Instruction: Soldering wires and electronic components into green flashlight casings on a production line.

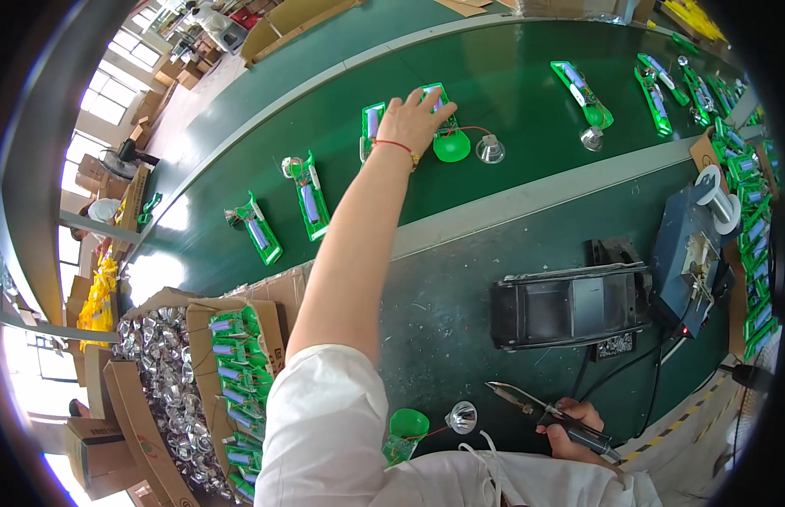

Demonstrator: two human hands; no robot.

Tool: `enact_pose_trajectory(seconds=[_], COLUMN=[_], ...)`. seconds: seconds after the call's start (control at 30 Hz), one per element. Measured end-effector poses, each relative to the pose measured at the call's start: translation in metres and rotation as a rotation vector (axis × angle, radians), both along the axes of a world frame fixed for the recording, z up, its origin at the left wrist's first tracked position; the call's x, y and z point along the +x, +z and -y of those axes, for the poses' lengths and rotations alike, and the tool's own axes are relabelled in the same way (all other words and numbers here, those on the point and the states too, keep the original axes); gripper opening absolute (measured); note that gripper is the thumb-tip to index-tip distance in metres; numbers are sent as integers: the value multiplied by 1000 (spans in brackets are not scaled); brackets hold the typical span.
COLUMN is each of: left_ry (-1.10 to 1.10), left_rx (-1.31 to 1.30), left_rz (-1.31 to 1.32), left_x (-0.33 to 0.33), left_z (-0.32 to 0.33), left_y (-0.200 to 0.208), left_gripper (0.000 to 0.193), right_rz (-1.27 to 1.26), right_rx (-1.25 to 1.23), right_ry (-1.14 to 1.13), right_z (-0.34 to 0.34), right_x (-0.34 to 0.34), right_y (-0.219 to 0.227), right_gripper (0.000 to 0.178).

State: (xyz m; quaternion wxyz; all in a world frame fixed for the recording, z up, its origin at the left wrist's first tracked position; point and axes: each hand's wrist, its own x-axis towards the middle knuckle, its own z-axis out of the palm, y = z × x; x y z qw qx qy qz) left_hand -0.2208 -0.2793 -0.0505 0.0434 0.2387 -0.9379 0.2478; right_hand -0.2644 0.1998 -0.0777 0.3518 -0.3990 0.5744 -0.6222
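My left hand (411,123) reaches far out over the conveyor belt, fingers spread on and beside a green flashlight housing (451,146). A red wire runs from this housing to a silver reflector cup (490,150). Another green housing with a purple battery (373,122) lies just left of the hand. Low on the right, my right hand (571,429) is closed around a soldering iron (578,429), its tip pointing left. Close to my body, a green housing (405,431) lies on the bench, joined by a red wire to a reflector (461,417).
A black stand (574,308) and a blue soldering unit with a solder wire spool (715,201) occupy the bench's right. Boxes of reflectors (168,389) and green housings (240,389) stand at left. More housings (581,93) lie along the belt (510,76).
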Motion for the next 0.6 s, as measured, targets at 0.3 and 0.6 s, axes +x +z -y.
enact_pose_trajectory(seconds=[0.3, 0.6], left_ry=[-106, 401], left_rx=[-39, 0], left_rz=[10, 181], left_x=[39, 178], left_z=[-50, -227], left_y=[54, 61], left_gripper=[23, 39], right_rz=[179, 206], right_rx=[68, 105], right_ry=[-54, -133], right_z=[-3, 3], right_x=[6, 10], right_y=[-3, 14], right_gripper=[18, 12])
